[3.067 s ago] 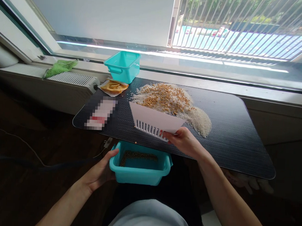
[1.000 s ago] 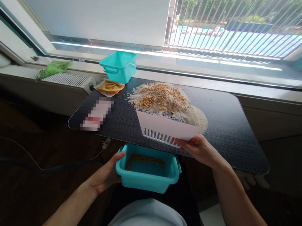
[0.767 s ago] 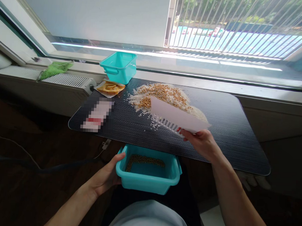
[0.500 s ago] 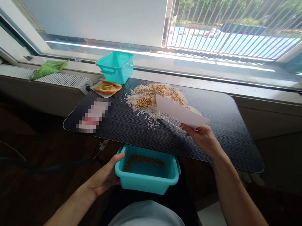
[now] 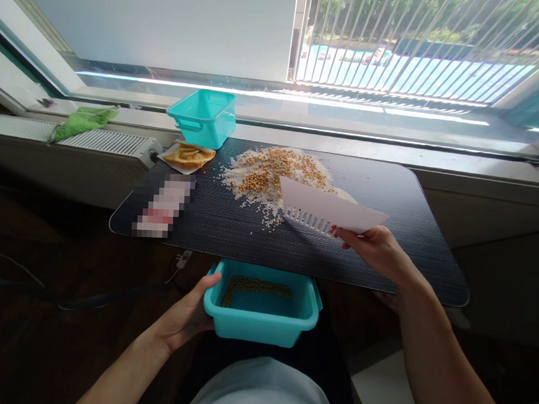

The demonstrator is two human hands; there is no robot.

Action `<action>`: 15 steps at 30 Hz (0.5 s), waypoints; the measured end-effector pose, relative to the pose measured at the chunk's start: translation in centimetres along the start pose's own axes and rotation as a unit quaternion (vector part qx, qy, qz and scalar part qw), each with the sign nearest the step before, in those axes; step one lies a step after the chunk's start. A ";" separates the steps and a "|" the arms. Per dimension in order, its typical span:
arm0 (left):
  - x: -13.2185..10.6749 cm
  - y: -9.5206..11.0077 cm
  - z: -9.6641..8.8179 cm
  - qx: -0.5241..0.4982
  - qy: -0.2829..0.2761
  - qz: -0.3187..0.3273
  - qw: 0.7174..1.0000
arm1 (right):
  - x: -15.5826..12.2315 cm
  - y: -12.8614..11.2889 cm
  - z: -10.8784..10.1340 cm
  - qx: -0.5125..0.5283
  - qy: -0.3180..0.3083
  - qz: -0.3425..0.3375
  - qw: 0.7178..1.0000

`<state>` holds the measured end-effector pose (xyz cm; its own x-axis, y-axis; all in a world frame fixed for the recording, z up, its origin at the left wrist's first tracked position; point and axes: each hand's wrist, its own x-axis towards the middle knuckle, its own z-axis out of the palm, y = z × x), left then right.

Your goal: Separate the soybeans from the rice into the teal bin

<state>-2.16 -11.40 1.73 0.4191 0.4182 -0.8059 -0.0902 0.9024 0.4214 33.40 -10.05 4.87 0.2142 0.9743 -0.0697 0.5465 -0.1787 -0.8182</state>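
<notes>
My left hand (image 5: 193,312) grips the left end of a turquoise plastic tub (image 5: 264,327), held just below the table's front edge. Small round brownish grains (image 5: 259,286) lie along the tub's back and left sides. In my right hand (image 5: 375,245) is a white card with a slotted, comb-like lower edge (image 5: 332,205), held tilted over the table. Its left end is at the near side of a spread pile of white rice (image 5: 241,186) mixed with golden-yellow peas or beans (image 5: 255,180). The card hides part of the pile.
A second turquoise tub (image 5: 204,124) stands at the back left of the dark table (image 5: 411,232). Beside it lies a folded yellow-orange item on white paper (image 5: 188,157). A blurred-out flat item (image 5: 162,209) is at the table's left. A green cloth (image 5: 85,122) rests on the radiator (image 5: 114,141).
My right hand has drawn the slotted card a little to the right and toward me. My left hand and the tub have hardly moved.
</notes>
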 end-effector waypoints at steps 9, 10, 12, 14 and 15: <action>0.0 0.1 0.2 0.000 0.007 -0.003 1.000 | -0.1 -0.7 0.2 -0.006 0.000 -0.028 1.000; 0.0 0.1 0.2 0.001 0.007 -0.002 1.000 | -0.3 -0.7 0.2 -0.007 -0.007 -0.027 1.000; 0.0 0.1 0.1 0.002 0.004 -0.004 1.000 | -0.7 -0.6 0.0 0.001 -0.024 -0.022 0.999; 0.1 0.0 0.0 0.002 0.001 -0.004 1.000 | -1.1 -0.6 -0.1 0.015 -0.037 -0.021 0.999; 0.1 0.0 0.0 0.002 0.001 -0.003 1.000 | -1.2 -0.6 0.0 0.023 -0.037 -0.024 0.999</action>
<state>-2.14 -11.33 1.61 0.4171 0.4124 -0.8099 -0.0836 0.9048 0.4176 32.81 -11.11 5.44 0.1275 0.9893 -0.0705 0.5173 -0.1270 -0.8464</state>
